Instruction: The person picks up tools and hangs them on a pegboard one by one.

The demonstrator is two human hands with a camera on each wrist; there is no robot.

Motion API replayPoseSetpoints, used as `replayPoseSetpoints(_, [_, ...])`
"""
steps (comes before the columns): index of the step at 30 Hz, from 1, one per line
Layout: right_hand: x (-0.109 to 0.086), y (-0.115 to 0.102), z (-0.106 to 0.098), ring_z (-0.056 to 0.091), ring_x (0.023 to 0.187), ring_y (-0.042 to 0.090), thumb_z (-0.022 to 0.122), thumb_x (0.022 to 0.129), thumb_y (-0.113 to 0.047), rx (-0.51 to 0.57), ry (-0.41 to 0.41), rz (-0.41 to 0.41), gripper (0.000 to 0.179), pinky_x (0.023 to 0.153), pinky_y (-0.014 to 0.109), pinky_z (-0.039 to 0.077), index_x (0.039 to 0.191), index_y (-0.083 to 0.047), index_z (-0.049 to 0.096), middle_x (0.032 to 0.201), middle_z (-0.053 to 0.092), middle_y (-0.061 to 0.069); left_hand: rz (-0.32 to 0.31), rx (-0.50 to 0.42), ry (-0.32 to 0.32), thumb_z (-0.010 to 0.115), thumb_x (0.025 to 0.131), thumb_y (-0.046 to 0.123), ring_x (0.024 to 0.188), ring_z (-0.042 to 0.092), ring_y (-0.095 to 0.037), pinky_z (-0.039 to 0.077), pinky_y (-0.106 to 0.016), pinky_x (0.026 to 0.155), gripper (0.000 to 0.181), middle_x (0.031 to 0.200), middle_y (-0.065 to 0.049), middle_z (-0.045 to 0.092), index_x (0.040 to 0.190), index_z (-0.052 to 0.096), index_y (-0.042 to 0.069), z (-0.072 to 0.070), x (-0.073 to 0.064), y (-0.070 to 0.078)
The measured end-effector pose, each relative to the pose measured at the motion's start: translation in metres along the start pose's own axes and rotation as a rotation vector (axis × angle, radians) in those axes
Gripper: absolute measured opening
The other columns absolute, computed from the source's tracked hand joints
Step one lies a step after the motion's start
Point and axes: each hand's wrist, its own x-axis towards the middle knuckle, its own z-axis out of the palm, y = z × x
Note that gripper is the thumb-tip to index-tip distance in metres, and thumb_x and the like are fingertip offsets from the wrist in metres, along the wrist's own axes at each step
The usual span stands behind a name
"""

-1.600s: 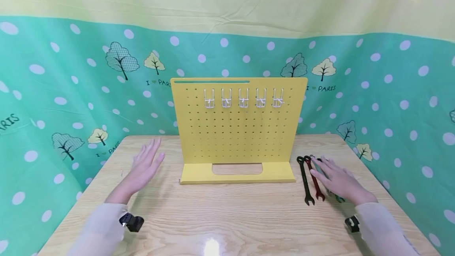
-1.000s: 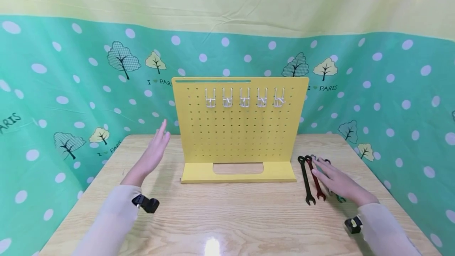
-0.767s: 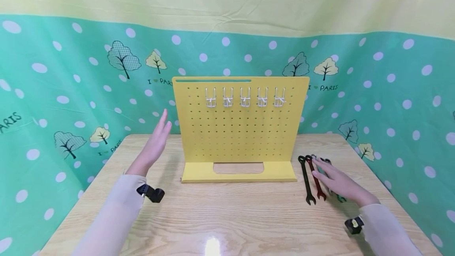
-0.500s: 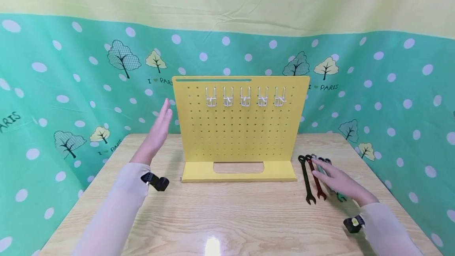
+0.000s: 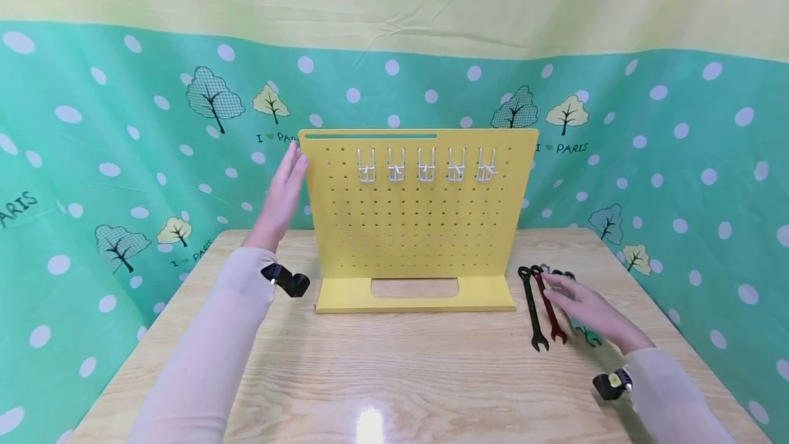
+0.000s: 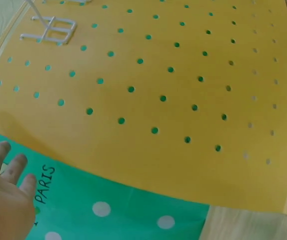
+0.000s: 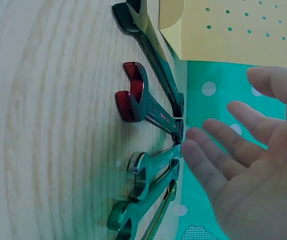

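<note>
My left hand (image 5: 281, 201) is raised with straight fingers beside the upper left edge of a yellow pegboard (image 5: 413, 231), holding nothing. In the left wrist view its fingers show at the lower left, near the board's edge. My right hand (image 5: 588, 307) hovers with loosely extended fingers over several combination wrenches at the right. A black wrench (image 5: 533, 310) and a red wrench (image 5: 550, 307) lie leftmost. Silver and green wrenches (image 7: 143, 175) are partly covered by the hand in the head view. The right wrist view shows the palm with nothing in it.
White wire hooks (image 5: 426, 166) hang in a row along the board's upper part. The board stands on its yellow base (image 5: 351, 297) at the back of a wooden table (image 5: 401, 368). A patterned curtain (image 5: 185, 177) surrounds the table.
My left hand has risen and moved forward and right, up to the board's upper left edge. The right hand has stayed over the wrenches with only a slight shift.
</note>
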Motion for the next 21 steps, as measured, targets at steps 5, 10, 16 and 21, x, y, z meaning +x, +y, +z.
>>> replayPoseSetpoints(5, [0.002, 0.001, 0.000, 0.040, 0.132, 0.052, 0.049, 0.106, -0.043, 0.018, 0.022, -0.010, 0.067, 0.101, 0.063, 0.042, 0.152, 0.003, 0.033, 0.150, 0.038, 0.030, 0.025, -0.016, 0.064, 0.042, 0.104, 0.054, 0.151, 0.016, -0.023, 0.014, -0.043, 0.121, 0.070, 0.166, -0.004, 0.013, 0.161, 0.007, 0.032, 0.001, 0.013, -0.002])
replayPoseSetpoints(10, [0.004, 0.003, 0.003, 0.053, 0.123, 0.045, 0.055, 0.105, -0.036, 0.032, 0.035, -0.001, 0.063, 0.093, 0.054, 0.050, 0.149, 0.003, 0.038, 0.138, 0.054, 0.027, 0.064, -0.027, 0.153, 0.051, 0.100, 0.055, 0.147, 0.028, -0.022, 0.024, -0.040, 0.119, 0.072, 0.162, -0.005, 0.027, 0.160, 0.017, 0.034, 0.001, 0.031, -0.008])
replayPoseSetpoints(16, [0.008, 0.004, 0.006, 0.063, 0.103, 0.033, 0.062, 0.101, -0.037, 0.054, 0.032, 0.072, 0.066, 0.078, 0.041, 0.055, 0.147, 0.005, 0.041, 0.126, 0.061, 0.023, 0.090, -0.093, 0.250, 0.059, 0.099, 0.046, 0.140, 0.040, -0.019, 0.034, -0.032, 0.114, 0.068, 0.154, -0.007, 0.042, 0.158, 0.031, 0.026, 0.002, 0.040, -0.001])
replayPoseSetpoints(21, [0.010, 0.005, 0.007, 0.063, 0.088, 0.026, 0.063, 0.100, -0.036, 0.077, 0.023, 0.106, 0.067, 0.072, 0.039, 0.054, 0.148, 0.005, 0.039, 0.121, 0.063, 0.021, 0.074, -0.100, 0.308, 0.064, 0.097, 0.043, 0.134, 0.047, -0.018, 0.040, -0.030, 0.109, 0.061, 0.147, -0.007, 0.050, 0.152, 0.045, 0.025, 0.005, 0.043, 0.002])
